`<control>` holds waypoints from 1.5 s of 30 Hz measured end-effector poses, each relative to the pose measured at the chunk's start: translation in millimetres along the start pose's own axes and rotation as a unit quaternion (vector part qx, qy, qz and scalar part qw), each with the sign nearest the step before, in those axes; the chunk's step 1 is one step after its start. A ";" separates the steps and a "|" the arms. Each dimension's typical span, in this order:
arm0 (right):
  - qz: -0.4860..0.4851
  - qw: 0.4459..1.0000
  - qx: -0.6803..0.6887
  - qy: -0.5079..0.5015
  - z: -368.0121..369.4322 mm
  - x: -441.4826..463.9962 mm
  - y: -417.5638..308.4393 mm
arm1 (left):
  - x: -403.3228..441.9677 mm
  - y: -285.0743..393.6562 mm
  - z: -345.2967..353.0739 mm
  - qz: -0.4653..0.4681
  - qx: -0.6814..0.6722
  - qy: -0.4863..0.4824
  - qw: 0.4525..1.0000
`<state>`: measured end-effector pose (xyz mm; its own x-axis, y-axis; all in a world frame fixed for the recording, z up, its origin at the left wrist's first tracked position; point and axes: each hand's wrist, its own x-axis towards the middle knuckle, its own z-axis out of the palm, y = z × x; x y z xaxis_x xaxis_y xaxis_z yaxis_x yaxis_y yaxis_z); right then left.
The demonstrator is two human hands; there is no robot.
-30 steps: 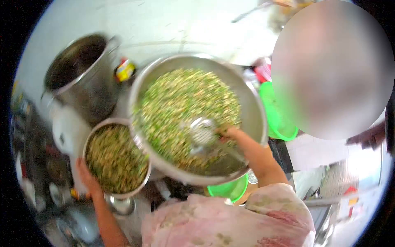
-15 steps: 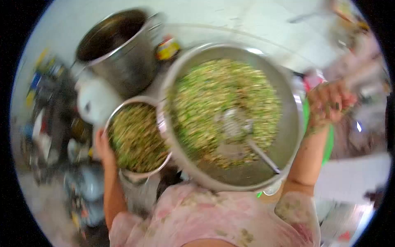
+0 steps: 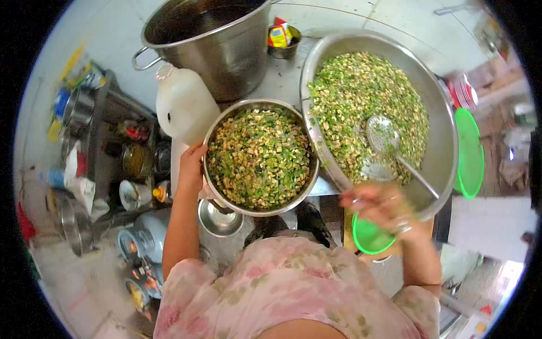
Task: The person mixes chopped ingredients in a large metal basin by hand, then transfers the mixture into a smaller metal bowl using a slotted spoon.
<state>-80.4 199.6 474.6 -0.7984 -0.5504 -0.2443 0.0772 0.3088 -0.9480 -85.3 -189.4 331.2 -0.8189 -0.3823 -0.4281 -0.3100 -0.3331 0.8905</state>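
My left hand (image 3: 193,161) grips the left rim of a steel bowl (image 3: 262,212), which is full of chopped green and pale vegetables (image 3: 257,155). To its right is a much larger steel basin (image 3: 443,169) holding a similar chopped mix (image 3: 361,90). A perforated skimmer (image 3: 384,133) rests on that mix, its handle slanting toward the basin's near right side. My right hand (image 3: 384,206), smeared by motion, hovers at the basin's near edge; whether its fingers hold anything is unclear. Below it shows a green plastic rim (image 3: 372,243).
A tall steel pot (image 3: 212,62) stands behind a white plastic jug (image 3: 186,107). A small tin with a yellow-red packet (image 3: 280,37) sits beside the pot. At far right is a green plastic basket (image 3: 468,152); at left, a cluttered shelf (image 3: 116,101) and gas cylinders (image 3: 144,237).
My right hand has come from beyond the large basin's right side to its near edge. The view has shifted, and my left hand remains on the bowl.
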 end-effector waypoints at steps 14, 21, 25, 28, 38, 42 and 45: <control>0.119 0.971 -0.018 0.208 108.0 29.0 180.6 | -71.1 -50.7 -26.0 -0.020 0.046 -0.145 0.988; 0.076 0.948 0.030 0.308 143.4 -125.8 222.1 | -252.9 -88.6 55.3 -0.039 0.094 -0.143 0.984; 0.092 0.930 0.096 0.343 133.0 -274.0 237.7 | -350.9 -132.0 103.0 -0.001 0.145 -0.221 0.964; 0.152 0.927 0.086 0.331 116.4 -399.8 257.0 | -430.1 -171.7 137.0 0.053 0.185 -0.293 0.937; 0.194 0.771 0.118 0.596 126.3 -772.5 328.5 | -649.6 -327.3 290.6 -0.150 0.216 -0.559 0.786; 0.188 0.667 0.098 0.714 143.7 -870.9 361.0 | -703.4 -398.3 369.3 -0.220 0.158 -0.631 0.727; 0.231 0.635 0.162 0.719 139.9 -963.1 366.3 | -783.5 -450.7 433.5 -0.249 0.167 -0.661 0.688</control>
<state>800.4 734.3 334.1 -0.3471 0.8909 -0.2930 0.4348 -0.1240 -0.8919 486.7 634.0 332.1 -0.2260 0.8987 -0.3759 -0.6241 0.1627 0.7642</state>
